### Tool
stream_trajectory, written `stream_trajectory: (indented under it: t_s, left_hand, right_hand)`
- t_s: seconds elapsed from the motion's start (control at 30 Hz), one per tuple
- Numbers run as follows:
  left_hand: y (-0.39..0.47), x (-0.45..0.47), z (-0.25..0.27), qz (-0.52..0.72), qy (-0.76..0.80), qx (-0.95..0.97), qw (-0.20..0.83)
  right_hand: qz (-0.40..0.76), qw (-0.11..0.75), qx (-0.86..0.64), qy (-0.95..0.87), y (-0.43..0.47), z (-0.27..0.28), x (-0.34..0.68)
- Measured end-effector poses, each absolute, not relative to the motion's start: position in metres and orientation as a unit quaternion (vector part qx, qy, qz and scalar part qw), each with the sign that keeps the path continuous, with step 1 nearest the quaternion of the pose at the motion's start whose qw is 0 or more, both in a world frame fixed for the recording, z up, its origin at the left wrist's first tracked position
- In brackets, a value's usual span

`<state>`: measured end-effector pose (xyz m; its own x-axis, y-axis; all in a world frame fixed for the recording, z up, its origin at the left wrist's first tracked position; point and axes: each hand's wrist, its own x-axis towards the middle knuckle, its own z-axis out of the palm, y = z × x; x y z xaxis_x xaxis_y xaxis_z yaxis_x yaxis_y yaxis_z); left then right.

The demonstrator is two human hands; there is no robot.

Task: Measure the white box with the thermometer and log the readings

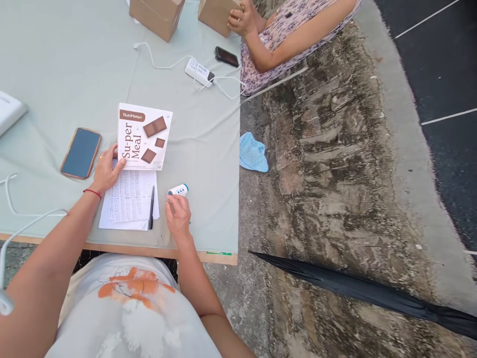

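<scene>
My left hand (108,169) grips the lower left corner of a white box (153,136) printed "NutriMotion Su-per Meal" with brown chocolate pieces, its thumb lying on the front. The box covers the top of a stack of papers (128,204) with rows of small print. A black pen (151,208) lies along the papers' right edge. My right hand (178,215) is closed, fingers curled at the lower end of a small white-and-blue device (179,190) on the table; its exact kind is unclear and the hand hides part of it.
A smartphone (81,152) lies left of the box. Farther back are a white power strip (199,72) with cables, a black phone (226,56) and a cardboard box (156,17). Another person's hand (242,20) touches a second carton (216,16). A blue cloth (253,152) hangs by the table's right edge.
</scene>
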<state>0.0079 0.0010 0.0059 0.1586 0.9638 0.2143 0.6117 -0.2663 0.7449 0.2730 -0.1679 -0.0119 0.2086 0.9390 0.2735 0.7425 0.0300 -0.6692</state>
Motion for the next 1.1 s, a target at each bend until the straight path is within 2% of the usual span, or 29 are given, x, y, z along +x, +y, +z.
stream_trajectory:
  t_s: [0.13, 0.37, 0.47, 0.57, 0.73, 0.8, 0.93, 1.1]
  left_hand:
    - [0.001, 0.009, 0.003, 0.348, 0.551, 0.713, 0.258]
    - [-0.001, 0.012, 0.004, 0.342, 0.545, 0.718, 0.265]
    - [-0.002, 0.013, 0.005, 0.340, 0.543, 0.718, 0.270]
    - [-0.002, 0.015, 0.004, 0.342, 0.539, 0.721, 0.270]
    - [-0.001, 0.016, 0.001, 0.346, 0.535, 0.721, 0.275]
    - [-0.001, 0.016, -0.001, 0.353, 0.534, 0.719, 0.272]
    - [0.001, 0.015, -0.005, 0.358, 0.533, 0.718, 0.269]
    - [0.001, 0.014, -0.008, 0.368, 0.525, 0.715, 0.279]
  right_hand:
    - [0.234, 0.328, -0.614, -0.679, -0.148, -0.015, 0.258]
    - [0.200, 0.184, -0.545, -0.794, -0.140, -0.007, 0.280]
    - [0.221, 0.150, -0.518, -0.813, -0.149, 0.005, 0.295]
    - [0.270, 0.201, -0.526, -0.781, -0.163, 0.013, 0.299]
    - [0.383, 0.404, -0.607, -0.567, -0.187, 0.010, 0.271]
    - [0.407, 0.452, -0.619, -0.496, -0.193, 0.006, 0.253]
    - [0.412, 0.481, -0.628, -0.453, -0.194, -0.005, 0.226]
    - [0.399, 0.449, -0.644, -0.474, -0.195, -0.015, 0.218]
